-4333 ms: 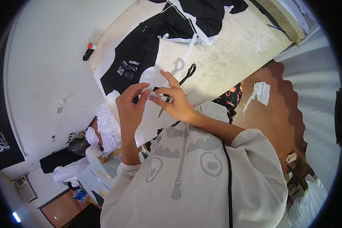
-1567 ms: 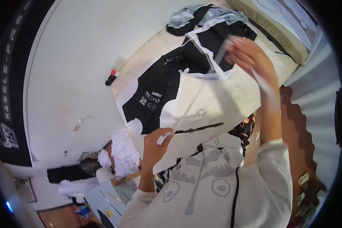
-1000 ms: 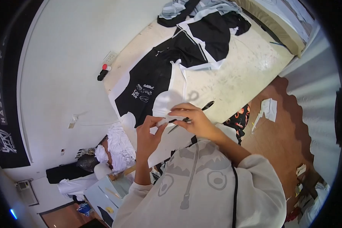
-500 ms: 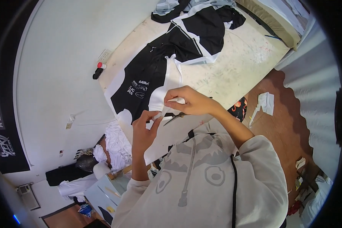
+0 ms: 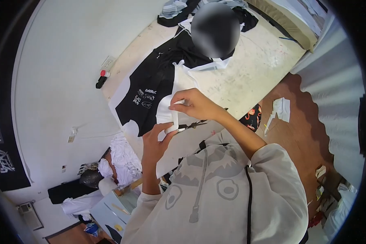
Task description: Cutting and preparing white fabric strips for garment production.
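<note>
I log a pale, stained tabletop (image 5: 260, 57) reaching well past the fingers. Left of and beyond the right fingers (image 5: 181, 108), I note black-and-white garment panels (image 5: 148, 77) spread out on it, a white portion showing just behind those fingertips and pale printed marks farther left. A blurred disc covers part of the panels' far end. Beyond that I see bunched grey-and-black cloth (image 5: 173, 10). Far off, right of the fingers: one thin blue stick (image 5: 286, 38).
</note>
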A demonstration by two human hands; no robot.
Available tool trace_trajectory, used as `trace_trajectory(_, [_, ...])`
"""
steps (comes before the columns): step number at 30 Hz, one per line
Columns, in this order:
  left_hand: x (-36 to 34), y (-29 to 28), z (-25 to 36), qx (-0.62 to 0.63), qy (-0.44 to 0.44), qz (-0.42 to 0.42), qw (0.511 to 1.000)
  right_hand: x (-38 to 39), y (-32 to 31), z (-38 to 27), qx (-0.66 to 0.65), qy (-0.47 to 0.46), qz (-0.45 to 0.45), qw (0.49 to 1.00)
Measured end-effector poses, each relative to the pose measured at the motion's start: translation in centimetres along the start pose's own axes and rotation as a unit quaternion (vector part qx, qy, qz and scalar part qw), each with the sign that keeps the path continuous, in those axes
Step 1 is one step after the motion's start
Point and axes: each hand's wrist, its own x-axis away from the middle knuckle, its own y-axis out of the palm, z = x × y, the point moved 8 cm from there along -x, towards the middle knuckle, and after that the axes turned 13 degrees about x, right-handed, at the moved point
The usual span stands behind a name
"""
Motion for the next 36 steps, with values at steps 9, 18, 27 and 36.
trace_trajectory(9, [-0.6,-0.4,0.2,-0.031,-0.076,-0.053,0.995,0.0,4.2,3.4,-0.056,0.049,-0.087,0.993])
trace_trajectory(18, [-0.4,-0.7,0.4,-0.036,-0.021,-0.083,0.996,1.0,2.5,1.6,0.125,-0.093,0.093,0.983])
trace_trajectory(27, [-0.3,-0.2,-0.3,-0.013,-0.088,-0.07,0.994,9.7,3.9,-2.2,0.223,-0.029,0.05,0.973])
trace_trajectory(36, [-0.4,-0.3,-0.5,-0.06,-0.057,-0.005,0.997,10.1,4.5,-1.8,0.264,0.013,0.086,0.96])
